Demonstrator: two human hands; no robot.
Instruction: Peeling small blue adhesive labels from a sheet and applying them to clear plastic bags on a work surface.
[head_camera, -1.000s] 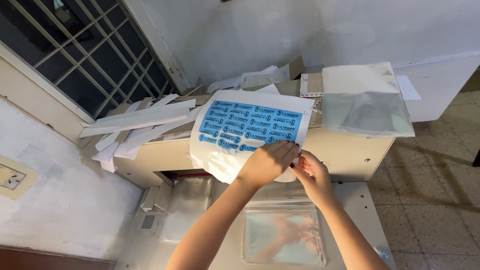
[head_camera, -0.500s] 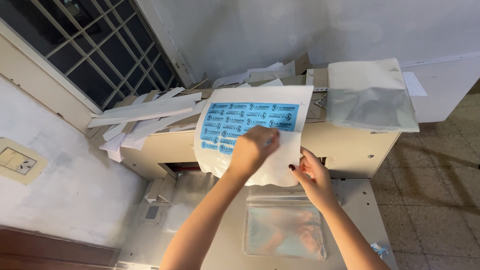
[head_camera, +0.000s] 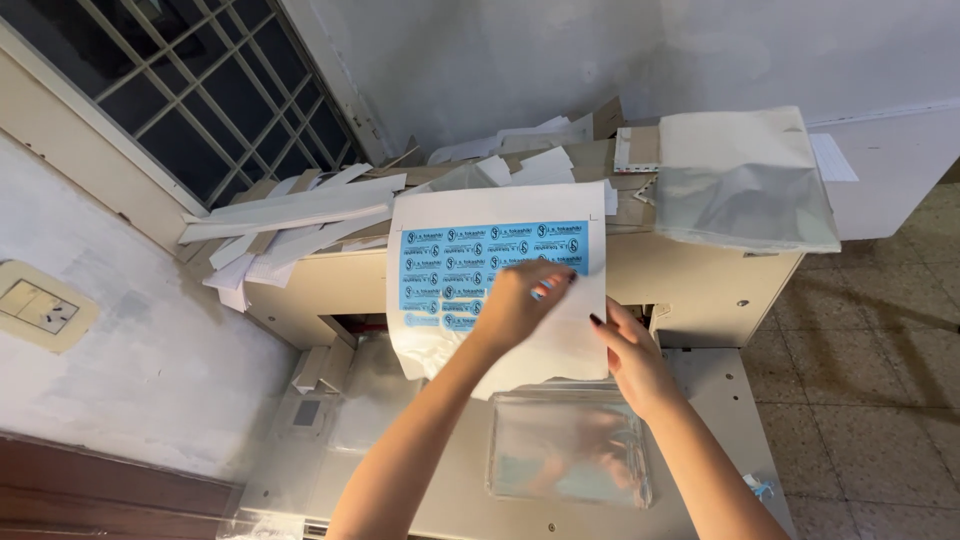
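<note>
white paper sheet printed with rows of blue labels (head_camera: 497, 250) stands upright over the beige cutting machine (head_camera: 700, 290), long axis vertical. my left hand (head_camera: 525, 300) lies on its front, fingers curled, nearer; my right hand (head_camera: 630, 355) pinches the lower right edge.

Room: white plastered wall (head_camera: 560, 60) at the far side, rough and a bit stained. Barred window (head_camera: 190, 100) far left, dark panes behind a metal grid, beige frame. Left wall (head_camera: 130, 360) was pale, carrying a cream light switch plate (head_camera: 40, 305); dark wood trim (head_camera: 100, 495) ran along its base. Floor (head_camera: 860, 400) on the right was beige speckled tile with visible grout lines. Beige metal machine cabinet (head_camera: 700, 280) filled the centre. Lighting was soft and even, with dim shadow in the right corner.
</note>
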